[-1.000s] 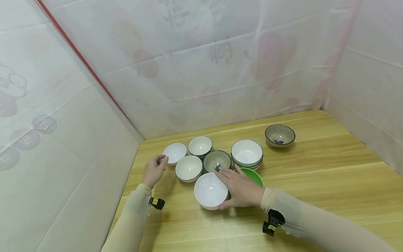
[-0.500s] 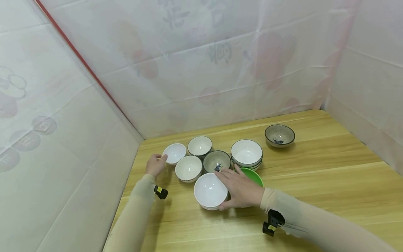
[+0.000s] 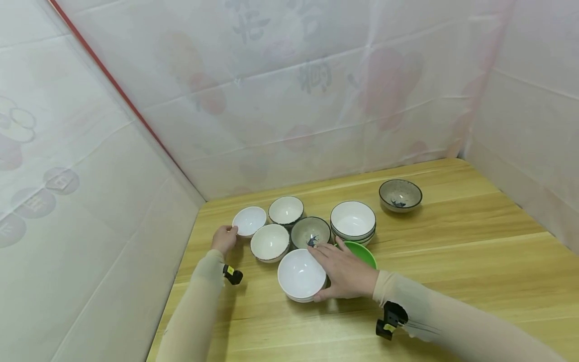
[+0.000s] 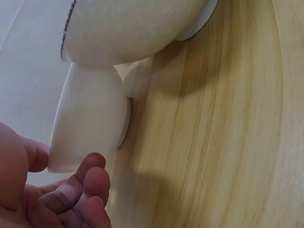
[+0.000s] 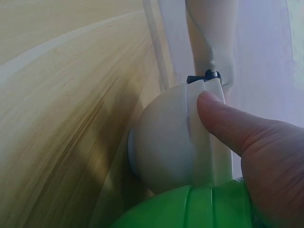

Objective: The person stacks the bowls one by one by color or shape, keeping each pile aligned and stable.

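My left hand (image 3: 224, 240) pinches the near-left edge of a small white bowl (image 3: 250, 221) at the far left. In the left wrist view, the thumb is at the bowl's rim and the curled fingers lie by its outer wall (image 4: 90, 114). My right hand (image 3: 348, 271) spans the right side of a stack of white bowls (image 3: 301, 274), with its thumb on the near side and fingertips at the far rim. In the right wrist view, the thumb presses the stacked rims (image 5: 198, 137). Green bowls (image 3: 362, 255) sit partly hidden behind the right hand.
Two cream bowls with dark rims (image 3: 270, 242) (image 3: 286, 210) and a grey bird-patterned bowl (image 3: 311, 232) stand between the hands. Behind the green bowls is a stack of dark-rimmed white bowls (image 3: 353, 219). Another grey bowl (image 3: 400, 195) stands apart at the back right of the wooden table (image 3: 452, 261).
My left hand has moved slightly forward and right, and its fingers have closed in at the small white bowl's edge. The right hand stays on its stack.
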`<state>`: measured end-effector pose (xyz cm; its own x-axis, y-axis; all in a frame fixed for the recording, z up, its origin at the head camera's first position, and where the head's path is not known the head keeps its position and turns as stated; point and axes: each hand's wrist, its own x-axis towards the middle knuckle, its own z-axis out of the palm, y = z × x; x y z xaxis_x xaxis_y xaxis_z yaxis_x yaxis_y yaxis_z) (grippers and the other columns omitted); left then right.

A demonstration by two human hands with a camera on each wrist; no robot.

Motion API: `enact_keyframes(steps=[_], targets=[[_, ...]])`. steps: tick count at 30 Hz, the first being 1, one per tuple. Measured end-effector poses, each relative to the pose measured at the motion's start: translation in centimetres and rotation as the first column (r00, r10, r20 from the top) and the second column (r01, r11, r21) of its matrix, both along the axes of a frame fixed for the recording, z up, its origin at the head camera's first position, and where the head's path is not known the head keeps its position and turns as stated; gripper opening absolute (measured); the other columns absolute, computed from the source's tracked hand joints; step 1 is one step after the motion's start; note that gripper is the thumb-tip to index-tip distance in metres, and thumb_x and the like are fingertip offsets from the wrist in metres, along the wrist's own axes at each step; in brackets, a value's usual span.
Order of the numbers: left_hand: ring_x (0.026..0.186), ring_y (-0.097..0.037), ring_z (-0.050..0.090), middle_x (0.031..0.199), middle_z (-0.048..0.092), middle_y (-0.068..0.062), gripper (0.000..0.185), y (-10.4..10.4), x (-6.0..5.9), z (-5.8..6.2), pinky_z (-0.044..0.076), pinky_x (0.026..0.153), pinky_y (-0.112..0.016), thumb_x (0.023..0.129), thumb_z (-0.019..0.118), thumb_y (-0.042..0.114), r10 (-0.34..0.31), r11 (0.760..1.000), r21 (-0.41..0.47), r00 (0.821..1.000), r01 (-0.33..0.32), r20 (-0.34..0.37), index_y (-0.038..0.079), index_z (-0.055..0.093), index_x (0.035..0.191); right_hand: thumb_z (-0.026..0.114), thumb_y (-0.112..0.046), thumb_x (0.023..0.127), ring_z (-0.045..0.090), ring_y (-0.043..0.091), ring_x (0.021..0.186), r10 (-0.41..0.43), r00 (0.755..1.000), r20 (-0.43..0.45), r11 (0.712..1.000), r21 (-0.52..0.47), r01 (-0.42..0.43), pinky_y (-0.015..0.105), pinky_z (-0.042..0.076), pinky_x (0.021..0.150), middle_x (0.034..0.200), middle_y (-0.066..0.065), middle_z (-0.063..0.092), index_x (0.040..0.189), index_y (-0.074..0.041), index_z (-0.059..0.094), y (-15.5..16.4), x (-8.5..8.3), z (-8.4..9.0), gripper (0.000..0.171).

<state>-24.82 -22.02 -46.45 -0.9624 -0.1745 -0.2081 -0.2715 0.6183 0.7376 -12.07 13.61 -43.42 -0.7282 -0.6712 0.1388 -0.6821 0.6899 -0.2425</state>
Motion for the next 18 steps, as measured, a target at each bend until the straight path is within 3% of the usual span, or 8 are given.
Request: enact_keyframes(steps=[7, 18], targets=[[0.080, -0.023, 0.064, 0.094, 0.067, -0.019, 0.045, 0.12, -0.15, -0.08, 0.050, 0.081, -0.039, 0.101, 0.041, 0.025, 0.002, 0.999, 0.049, 1.000, -0.001, -0.021, -0.010, 0.055, 0.125, 0.065, -0.075, 0.069, 0.033, 0.028, 0.137, -0.001, 1.000, -0.002, 1.000, -0.008, 0.001, 0.061, 0.014, 0.111, 0.145, 0.013, 0.042, 0.149, -0.002, 0.030, 0.00, -0.03, -0.18, 0.114], [0.076, -0.021, 0.062, 0.089, 0.066, -0.015, 0.042, 0.13, -0.07, -0.17, 0.050, 0.076, -0.035, 0.101, 0.041, 0.025, 0.011, 0.997, 0.080, 1.000, -0.011, -0.009, -0.008, 0.059, 0.119, 0.065, -0.075, 0.069, 0.034, 0.029, 0.136, 0.004, 1.000, -0.006, 1.000, -0.025, -0.004, 0.061, 0.014, 0.111, 0.144, 0.014, 0.043, 0.148, -0.001, 0.031, 0.06, -0.02, -0.28, 0.113]])
